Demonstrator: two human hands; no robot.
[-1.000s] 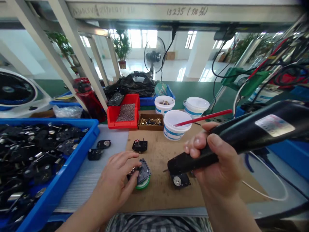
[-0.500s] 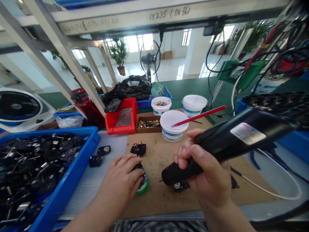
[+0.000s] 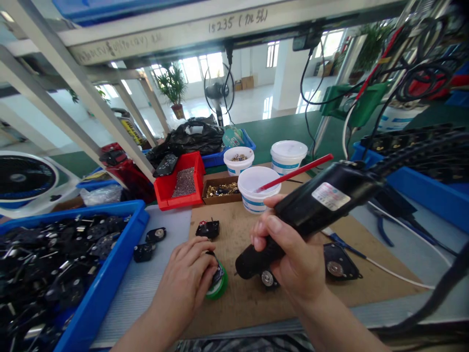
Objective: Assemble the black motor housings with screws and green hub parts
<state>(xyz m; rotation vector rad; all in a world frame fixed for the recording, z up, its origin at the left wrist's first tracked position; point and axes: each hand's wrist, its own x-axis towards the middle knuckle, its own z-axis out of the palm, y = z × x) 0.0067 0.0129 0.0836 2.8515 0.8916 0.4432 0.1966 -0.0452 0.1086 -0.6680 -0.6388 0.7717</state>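
Note:
My right hand (image 3: 289, 249) is wrapped round a black electric screwdriver (image 3: 311, 198) with a white label. Its body tilts, and the bit end points down and left, apart from the green holder. My left hand (image 3: 186, 274) curls its fingers over a small black motor part (image 3: 217, 276), holding it on a round green holder (image 3: 220, 288). Much of that part is hidden under the fingers. Just beyond lies another black part (image 3: 208, 228). One more black part (image 3: 268, 278) sits under the screwdriver, partly covered, and a larger one (image 3: 339, 264) is right of my right wrist.
A blue bin (image 3: 84, 308) full of black parts stands on the left. Behind the cardboard mat (image 3: 234, 313) are a red bin (image 3: 159, 193) of small screws, a box of brass pieces (image 3: 222, 189) and a white tub (image 3: 256, 203) with a red stick. Blue-handled pliers (image 3: 383, 230) lie right.
The screwdriver has swung left and its bit end is a little nearer the green holder. My left hand stays on the part. The view has shifted slightly.

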